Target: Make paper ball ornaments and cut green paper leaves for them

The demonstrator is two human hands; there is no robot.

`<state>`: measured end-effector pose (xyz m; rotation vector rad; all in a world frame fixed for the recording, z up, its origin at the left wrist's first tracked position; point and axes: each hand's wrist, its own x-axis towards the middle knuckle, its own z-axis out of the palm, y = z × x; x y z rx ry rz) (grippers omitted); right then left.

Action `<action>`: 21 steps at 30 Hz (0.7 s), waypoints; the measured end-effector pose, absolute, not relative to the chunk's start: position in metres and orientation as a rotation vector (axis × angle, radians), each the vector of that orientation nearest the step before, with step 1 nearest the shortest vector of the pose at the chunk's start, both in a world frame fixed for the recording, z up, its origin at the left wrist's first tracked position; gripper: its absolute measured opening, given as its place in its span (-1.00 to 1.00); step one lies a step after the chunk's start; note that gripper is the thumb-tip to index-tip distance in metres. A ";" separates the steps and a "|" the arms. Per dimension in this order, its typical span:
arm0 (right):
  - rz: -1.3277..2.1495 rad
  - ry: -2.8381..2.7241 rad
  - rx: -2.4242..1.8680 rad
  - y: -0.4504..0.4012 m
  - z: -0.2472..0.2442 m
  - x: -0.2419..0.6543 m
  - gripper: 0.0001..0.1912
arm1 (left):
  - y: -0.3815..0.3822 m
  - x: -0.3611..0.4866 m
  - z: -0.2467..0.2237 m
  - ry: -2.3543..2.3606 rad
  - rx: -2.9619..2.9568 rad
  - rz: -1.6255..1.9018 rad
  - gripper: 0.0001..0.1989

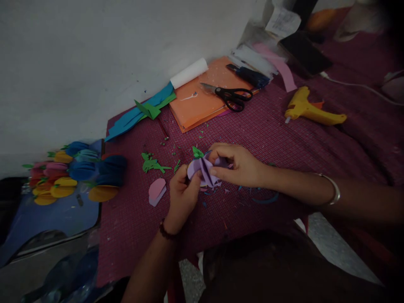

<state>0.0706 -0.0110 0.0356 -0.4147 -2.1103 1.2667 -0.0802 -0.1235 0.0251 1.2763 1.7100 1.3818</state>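
Observation:
Between my two hands is a purple paper pumpkin [206, 170], made of folded round leaves that fan out, with a green paper leaf [198, 152] at its top. My left hand [184, 189] pinches its left side, the thumb pressed on a fold. From the right, my right hand [236, 165] grips the folds with thumb and fingers. Just left of my left hand lie pink and lilac paper ovals [157, 190], stacked on the cloth. Cut green paper pieces [153, 164] are scattered behind them.
Finished colourful paper pumpkins [75, 168] sit on a blue chair [59, 219] at the left. Scissors [232, 94] rest on orange sheets [195, 107] near the wall. A yellow glue gun [312, 109] lies at the right. Blue paper strips [132, 120] and a phone [304, 52] are further back.

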 end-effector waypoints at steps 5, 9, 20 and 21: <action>1.249 -2.119 -0.562 -0.012 0.031 0.068 -0.93 | -0.125 -0.080 0.025 1.769 1.317 1.377 -0.81; 1.354 -1.950 -0.517 -0.011 0.025 0.065 -0.74 | -0.127 -0.077 0.027 1.782 1.261 1.357 -0.81; 1.461 -2.153 -0.512 -0.013 0.036 0.071 -0.73 | -0.126 -0.076 0.025 1.914 1.452 1.356 -0.73; 1.433 -2.159 -0.545 -0.013 0.035 0.070 -0.75 | -0.126 -0.077 0.026 1.877 1.440 1.332 -0.73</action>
